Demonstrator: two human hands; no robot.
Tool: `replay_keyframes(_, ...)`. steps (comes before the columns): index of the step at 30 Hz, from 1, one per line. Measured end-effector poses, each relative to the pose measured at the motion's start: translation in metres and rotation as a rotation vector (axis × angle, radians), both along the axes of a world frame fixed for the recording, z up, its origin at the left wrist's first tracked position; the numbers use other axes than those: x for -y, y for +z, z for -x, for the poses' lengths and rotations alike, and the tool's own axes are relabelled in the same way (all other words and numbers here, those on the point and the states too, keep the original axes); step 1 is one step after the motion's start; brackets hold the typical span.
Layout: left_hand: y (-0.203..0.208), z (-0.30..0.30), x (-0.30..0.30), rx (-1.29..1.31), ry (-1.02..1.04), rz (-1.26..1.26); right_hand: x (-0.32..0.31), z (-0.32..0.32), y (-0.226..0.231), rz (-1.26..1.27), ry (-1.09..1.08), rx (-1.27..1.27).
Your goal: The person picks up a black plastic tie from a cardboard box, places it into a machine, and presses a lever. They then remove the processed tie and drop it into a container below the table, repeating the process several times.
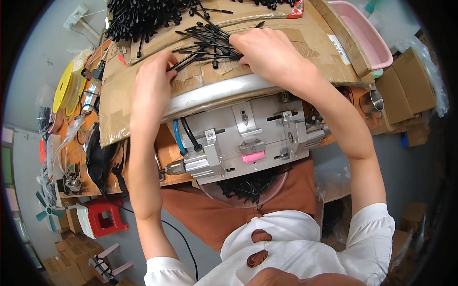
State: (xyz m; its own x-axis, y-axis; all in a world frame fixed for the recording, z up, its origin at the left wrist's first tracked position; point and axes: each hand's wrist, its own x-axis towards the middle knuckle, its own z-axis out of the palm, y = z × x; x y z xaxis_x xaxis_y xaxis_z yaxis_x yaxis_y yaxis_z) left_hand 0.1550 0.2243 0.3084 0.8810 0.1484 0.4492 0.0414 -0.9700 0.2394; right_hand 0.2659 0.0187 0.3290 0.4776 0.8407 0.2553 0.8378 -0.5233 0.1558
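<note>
A loose pile of thin black rods with knobbed ends (pixel 206 42) lies on the cardboard sheet (pixel 305 35). My left hand (pixel 155 78) is at the pile's left side, fingertips pinched at the end of a black rod (pixel 183 62). At the right side of the pile, my right hand (pixel 267 50) curls its fingers around the rod ends; how many it grips is hidden. Below both hands is a metal fixture (pixel 243 124) with clamps on either side and a pink piece (pixel 253 157) at its front.
A larger heap of black rods (pixel 143 19) lies at the far left of the cardboard. A rounded pale bar (pixel 222 90) runs along its near edge. In my lap sits a bowl (pixel 281 188) of black parts. A pink basket (pixel 362 33) stands far right, a yellow spool (pixel 64 86) left.
</note>
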Motion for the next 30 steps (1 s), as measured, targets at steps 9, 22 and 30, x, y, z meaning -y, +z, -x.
replay_keyframes(9, 0.003, 0.032, -0.002, 0.172, 0.046, -0.088, 0.046, -0.02, -0.014, -0.412, 0.067, 0.005)
replay_keyframes(22, 0.009, 0.001, 0.013, -0.027, -0.087, 0.055, 0.083, -0.016, -0.01, -0.805, 0.097, -0.432)
replay_keyframes(30, 0.02, 0.021, 0.053, -0.136, -0.301, 0.182, 0.111, 0.0, -0.01, -1.028, 0.022, -0.647)
